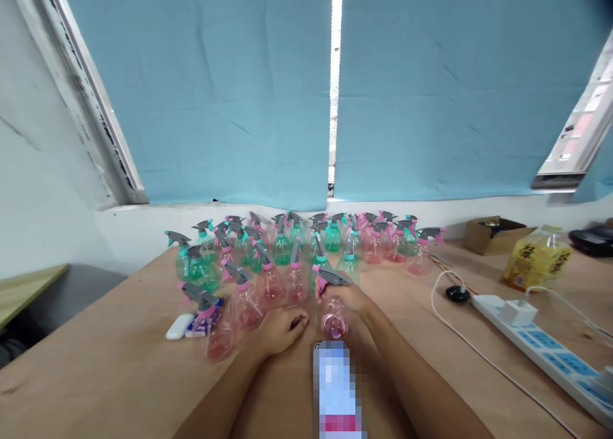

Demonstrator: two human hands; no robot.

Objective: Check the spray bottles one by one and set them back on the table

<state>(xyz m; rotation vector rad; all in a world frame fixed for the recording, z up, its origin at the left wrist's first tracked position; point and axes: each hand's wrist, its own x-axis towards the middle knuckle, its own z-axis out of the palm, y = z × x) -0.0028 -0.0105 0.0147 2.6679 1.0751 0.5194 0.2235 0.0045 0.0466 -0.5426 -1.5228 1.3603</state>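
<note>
Dozens of pink and green spray bottles [287,247] stand crowded at the far side of the wooden table [119,369], under the blue blinds [215,87]. Nearer the person, the right hand [358,303] is wrapped around the upper part of one pink spray bottle [334,323], which stands upright just in front of the cluster with its grey trigger head [331,275] pointing right. The left hand [279,329] rests on the table just beside it, fingers curled under and touching no bottle, while a white power strip [541,348] lies well off to the right.
</note>
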